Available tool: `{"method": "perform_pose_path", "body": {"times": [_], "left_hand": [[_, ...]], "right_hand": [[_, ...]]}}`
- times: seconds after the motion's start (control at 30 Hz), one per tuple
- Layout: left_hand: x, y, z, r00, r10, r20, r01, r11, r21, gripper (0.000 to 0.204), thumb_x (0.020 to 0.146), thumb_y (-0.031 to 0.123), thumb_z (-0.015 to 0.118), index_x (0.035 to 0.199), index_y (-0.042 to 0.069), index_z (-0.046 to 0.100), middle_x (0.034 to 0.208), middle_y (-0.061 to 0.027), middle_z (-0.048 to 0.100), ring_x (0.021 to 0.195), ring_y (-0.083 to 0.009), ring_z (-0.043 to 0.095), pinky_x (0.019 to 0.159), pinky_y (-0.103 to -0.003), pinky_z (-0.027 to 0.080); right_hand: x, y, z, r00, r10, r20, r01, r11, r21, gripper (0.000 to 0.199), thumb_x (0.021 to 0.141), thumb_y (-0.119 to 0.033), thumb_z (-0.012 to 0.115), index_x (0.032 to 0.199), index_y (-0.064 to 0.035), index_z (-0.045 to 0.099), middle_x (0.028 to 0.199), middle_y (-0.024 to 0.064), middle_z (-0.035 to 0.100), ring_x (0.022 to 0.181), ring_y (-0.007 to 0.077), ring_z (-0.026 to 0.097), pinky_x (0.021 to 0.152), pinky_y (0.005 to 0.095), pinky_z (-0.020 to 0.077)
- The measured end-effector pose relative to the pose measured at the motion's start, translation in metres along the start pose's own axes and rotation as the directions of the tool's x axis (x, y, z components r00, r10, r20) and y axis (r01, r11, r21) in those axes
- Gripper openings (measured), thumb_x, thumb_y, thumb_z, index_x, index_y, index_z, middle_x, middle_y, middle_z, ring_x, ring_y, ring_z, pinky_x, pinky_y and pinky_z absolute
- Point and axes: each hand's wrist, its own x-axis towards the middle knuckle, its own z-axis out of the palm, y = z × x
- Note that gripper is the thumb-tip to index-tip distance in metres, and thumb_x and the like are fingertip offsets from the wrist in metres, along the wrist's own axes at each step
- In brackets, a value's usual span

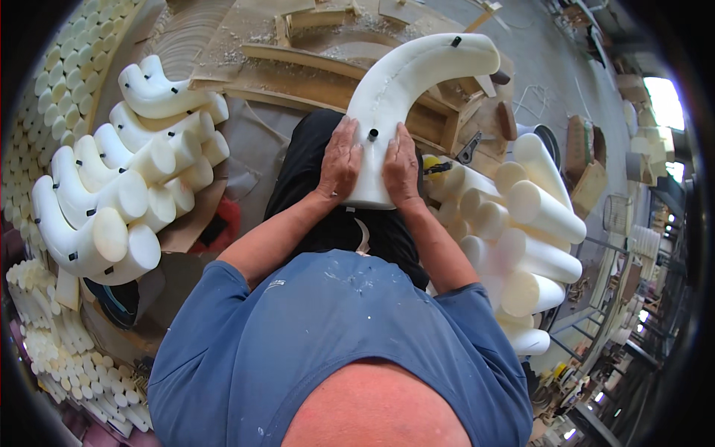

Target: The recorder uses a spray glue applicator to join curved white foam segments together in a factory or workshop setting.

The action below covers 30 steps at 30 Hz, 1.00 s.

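Observation:
A thick, curved white tube-like piece (395, 86), apparently foam, stands over my lap. Its straight end is near me, and the far part bends to the right. Two short black pegs stick out of it: one peg (373, 135) between my hands, another peg (456, 42) near the far end. My left hand (342, 160) presses on the left side of the piece, fingers together and pointing away from me. Opposite it, my right hand (402, 165) grips the right side the same way. Beyond lies a wooden frame (313, 63) with curved rails, strewn with white shavings.
Similar curved pieces with black pegs (97, 216) are stacked at left. Straight white cylinders (536, 208) are piled close to my right arm. Beside my right hand lie a yellow-and-black tool (437, 167) and a dark metal tool (468, 149). More cylinders (82, 365) fill the lower left.

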Motion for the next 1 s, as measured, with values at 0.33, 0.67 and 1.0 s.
{"method": "perform_pose_path", "body": {"times": [0.33,0.67,1.0], "left_hand": [[0.005,-0.01,0.006,0.999,0.035,-0.022,-0.033,0.995,0.09,0.055,0.097,0.012,0.051,0.148,-0.005,0.045,0.15,-0.0281,0.047,0.142,-0.0411,0.044,0.119,-0.047,0.032],[0.008,-0.018,0.0,0.999,-0.036,-0.014,0.032,0.976,-0.216,0.05,0.099,0.017,0.048,0.146,-0.002,0.047,0.15,-0.0264,0.047,0.14,-0.0404,0.046,0.119,-0.046,0.032],[0.107,-0.031,0.025,0.982,-0.176,0.066,0.188,0.929,-0.318,0.055,0.107,0.04,0.05,0.139,-0.004,0.055,0.146,-0.0332,0.051,0.14,-0.0442,0.046,0.119,-0.045,0.034]], "right_hand": [[0.002,0.006,0.023,0.995,-0.097,-0.03,0.091,0.982,-0.165,0.049,0.103,-0.011,0.047,0.149,0.0055,0.042,0.142,0.0298,0.051,0.132,0.0447,0.05,0.114,0.0478,0.0401],[0.013,0.012,0.0,0.968,0.224,0.113,-0.247,0.777,0.579,0.051,0.101,-0.019,0.056,0.144,0.0065,0.046,0.141,0.0259,0.057,0.128,0.0376,0.057,0.114,0.0433,0.0402],[0.097,0.012,0.002,0.895,0.411,0.173,-0.446,0.832,0.33,0.065,0.101,-0.046,0.062,0.14,0.0062,0.055,0.127,0.0223,0.068,0.114,0.0307,0.065,0.101,0.0383,0.0481]]}}
